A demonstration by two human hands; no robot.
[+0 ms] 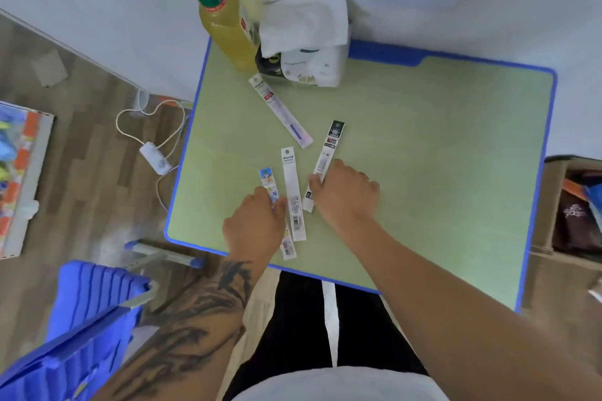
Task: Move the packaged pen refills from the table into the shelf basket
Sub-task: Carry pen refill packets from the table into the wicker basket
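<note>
Nearest the camera are the person's two bare forearms, reaching over black trousers to the near part of the green table (423, 146). The left hand (255, 221) lies on the cartoon pack (269, 181), its curled fingers covering the pack's middle; whether they pinch it or only press on it cannot be told. The right hand (347, 192) has its fingertips curled at the edge of the black-topped pack (327, 153), apparently pinching it near its lower part.

Four refill packs are on the table. Between the hands lies the white pack (293, 192), untouched, its long axis running away from the person, almost parallel to the cartoon pack just beside it. The black-topped pack leans slightly right at its far end. The fourth, the purple pack (281, 111), lies well beyond the fingers, angled from upper left to lower right, its far end near a bottle (228, 29) and a tissue pack (306, 52).

The white pack is about equally near either hand. No shelf basket can be made out, so the carry direction cannot be judged.
</note>
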